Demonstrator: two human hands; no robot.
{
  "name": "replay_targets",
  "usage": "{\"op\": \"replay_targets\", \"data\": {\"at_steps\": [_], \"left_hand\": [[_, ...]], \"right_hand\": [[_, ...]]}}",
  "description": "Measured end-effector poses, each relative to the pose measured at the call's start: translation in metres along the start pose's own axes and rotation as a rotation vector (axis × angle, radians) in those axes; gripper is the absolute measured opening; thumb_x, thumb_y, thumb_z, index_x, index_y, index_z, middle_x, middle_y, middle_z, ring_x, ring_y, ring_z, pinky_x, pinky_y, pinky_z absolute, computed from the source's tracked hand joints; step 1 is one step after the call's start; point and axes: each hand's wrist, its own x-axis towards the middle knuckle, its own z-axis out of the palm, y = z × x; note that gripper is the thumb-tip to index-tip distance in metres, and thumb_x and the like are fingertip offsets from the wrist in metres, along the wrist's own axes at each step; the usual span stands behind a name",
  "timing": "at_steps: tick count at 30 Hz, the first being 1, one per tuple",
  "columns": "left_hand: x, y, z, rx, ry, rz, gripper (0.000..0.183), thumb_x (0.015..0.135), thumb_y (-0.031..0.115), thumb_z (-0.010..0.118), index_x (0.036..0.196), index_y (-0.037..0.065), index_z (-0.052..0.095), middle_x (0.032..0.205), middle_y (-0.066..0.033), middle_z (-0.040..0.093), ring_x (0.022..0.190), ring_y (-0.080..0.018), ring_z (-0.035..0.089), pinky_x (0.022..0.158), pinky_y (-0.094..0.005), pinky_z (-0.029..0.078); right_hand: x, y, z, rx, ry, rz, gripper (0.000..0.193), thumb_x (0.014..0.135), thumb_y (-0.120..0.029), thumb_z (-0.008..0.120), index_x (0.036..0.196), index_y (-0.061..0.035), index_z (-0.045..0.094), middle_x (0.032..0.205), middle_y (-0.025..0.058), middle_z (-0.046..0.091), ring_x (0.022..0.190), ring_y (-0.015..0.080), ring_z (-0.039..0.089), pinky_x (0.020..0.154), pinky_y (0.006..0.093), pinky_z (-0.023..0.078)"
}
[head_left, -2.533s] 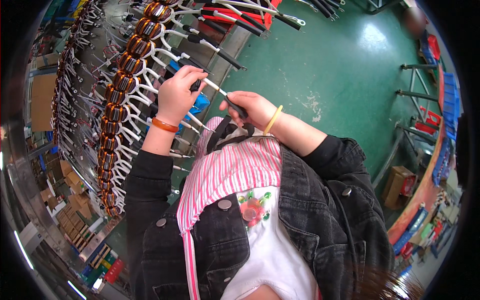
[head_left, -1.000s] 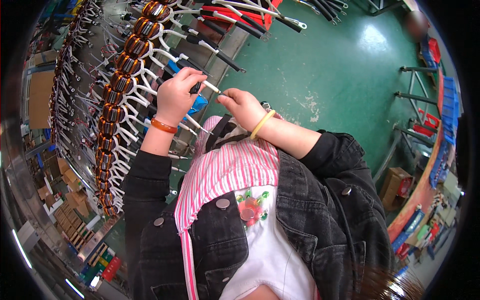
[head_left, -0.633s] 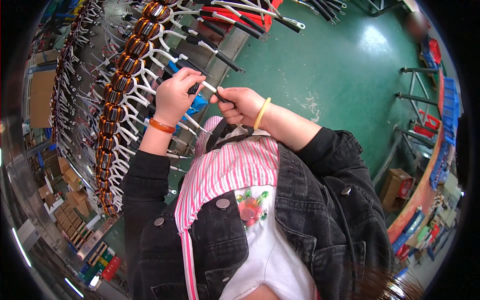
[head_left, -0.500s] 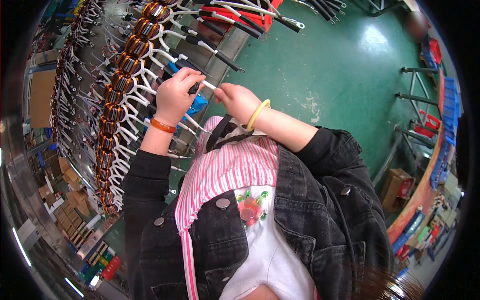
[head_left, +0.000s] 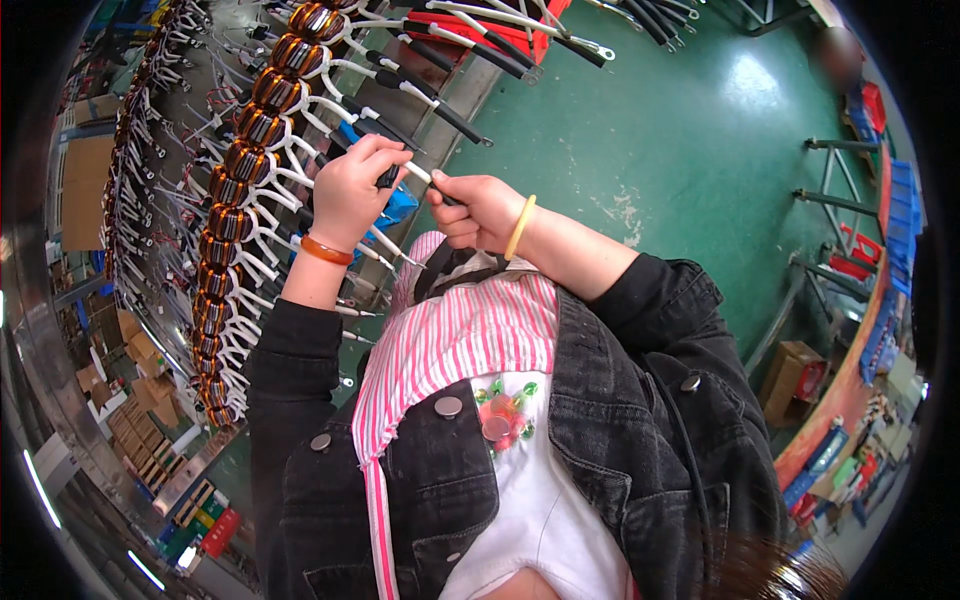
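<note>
My left hand (head_left: pixel 345 192) is closed round a white-sleeved wire lead (head_left: pixel 417 172) that sticks out toward the right. A short black piece (head_left: pixel 388 177) also shows at its fingers; what it is I cannot tell. My right hand (head_left: pixel 483 212) pinches a black sleeve (head_left: pixel 446 196) at the lead's outer end, thumb on top. Left of my hands runs a row of copper-wound coils (head_left: pixel 246 160) with white-sleeved leads. Several of those leads end in black sleeves and metal lugs (head_left: pixel 486 142). Below my left hand, other leads (head_left: pixel 382 245) show bare white ends.
A second row of coils (head_left: pixel 125 150) lies farther left. Beneath the leads is something blue (head_left: pixel 400 207), with a red bin (head_left: pixel 480 35) at the top. Along the right stand a metal rack (head_left: pixel 840 190), blue bins (head_left: pixel 900 220) and a cardboard box (head_left: pixel 795 383). The floor (head_left: pixel 600 130) is green.
My right hand has shifted its hold slightly, and a black sleeve now shows at its thumb and fingers on the white lead's end. My left hand has stayed in place.
</note>
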Motion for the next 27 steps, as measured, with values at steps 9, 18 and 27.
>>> {"op": "replay_targets", "data": {"at_steps": [9, 18, 27], "left_hand": [[0.000, -0.002, 0.001, 0.001, 0.021, 0.017, 0.017, 0.071, 0.007, 0.071, 0.087, 0.011, 0.066, 0.089, -0.0038, 0.063, 0.074, -0.0246, 0.064, 0.060, -0.0315, 0.051], [-0.001, -0.008, 0.001, 0.003, -0.029, -0.022, 0.019, 0.073, 0.004, 0.069, 0.091, 0.009, 0.067, 0.092, -0.0061, 0.064, 0.081, -0.0254, 0.064, 0.067, -0.0316, 0.052], [0.002, -0.005, -0.005, -0.005, -0.003, 0.019, 0.026, 0.066, -0.003, 0.063, 0.089, 0.010, 0.066, 0.090, -0.0041, 0.064, 0.075, -0.0246, 0.064, 0.063, -0.0320, 0.052]], "right_hand": [[0.012, 0.009, 0.014, -1.684, 0.764, -0.625, 0.033, 0.094, -0.033, 0.049, 0.087, -0.0007, 0.053, 0.061, 0.0098, 0.052, 0.049, 0.0255, 0.048, 0.049, 0.0343, 0.041], [0.024, -0.004, 0.017, -0.803, 0.611, -0.211, 0.027, 0.096, -0.032, 0.048, 0.089, -0.0065, 0.055, 0.060, -0.0053, 0.039, 0.046, 0.0060, 0.030, 0.042, 0.0231, 0.025], [0.013, -0.007, 0.024, -0.595, 0.493, -0.200, 0.027, 0.098, -0.030, 0.045, 0.092, -0.0062, 0.056, 0.060, -0.0070, 0.035, 0.049, 0.0052, 0.029, 0.044, 0.0216, 0.023]]}}
